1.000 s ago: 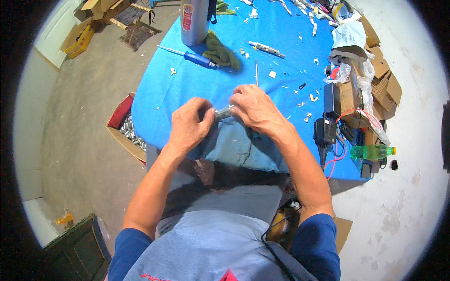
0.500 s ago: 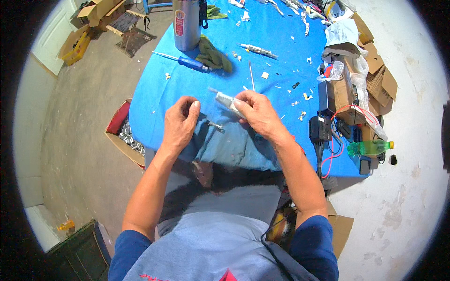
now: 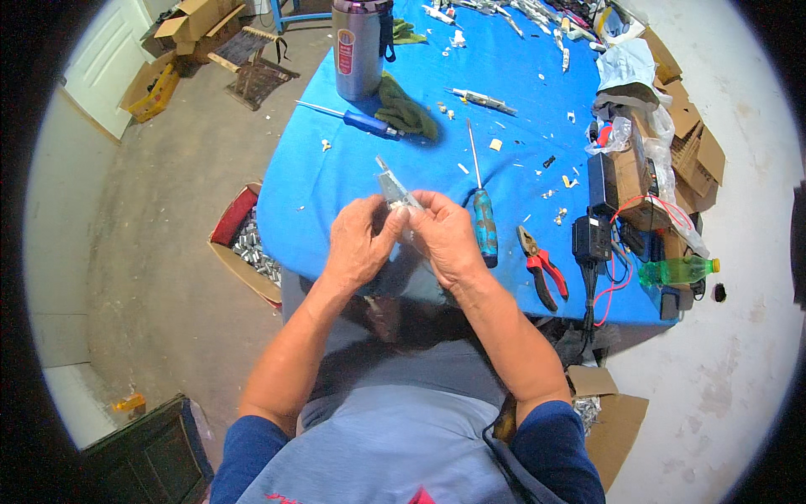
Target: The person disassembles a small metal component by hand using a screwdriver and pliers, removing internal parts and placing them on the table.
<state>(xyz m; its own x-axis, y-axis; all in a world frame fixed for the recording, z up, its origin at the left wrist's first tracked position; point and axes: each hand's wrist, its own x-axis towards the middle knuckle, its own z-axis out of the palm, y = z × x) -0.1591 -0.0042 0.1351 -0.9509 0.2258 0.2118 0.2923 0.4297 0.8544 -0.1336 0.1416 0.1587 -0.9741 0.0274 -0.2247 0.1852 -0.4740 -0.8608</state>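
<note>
Above the near edge of a blue-covered table, my right hand grips a slim grey-white tapered part with a thin metal tip, which points up and away from me. Close against it is my left hand, its thumb and fingers closed at the part's lower end, which the fingers hide. Right of my hands lies a teal-handled screwdriver, shaft pointing away. Farther right are pliers with red and black handles. A blue-handled screwdriver rests beyond my left hand.
A steel flask stands at the far left beside a dark green cloth. Similar slim parts and small scraps lie beyond. Black adapters, cables and a green bottle line the right edge. A box of metal pieces sits left.
My hands have come together on the slim part, which now points more upright. The small metal piece near my left hand is out of sight. The view has shifted, showing the pliers.
</note>
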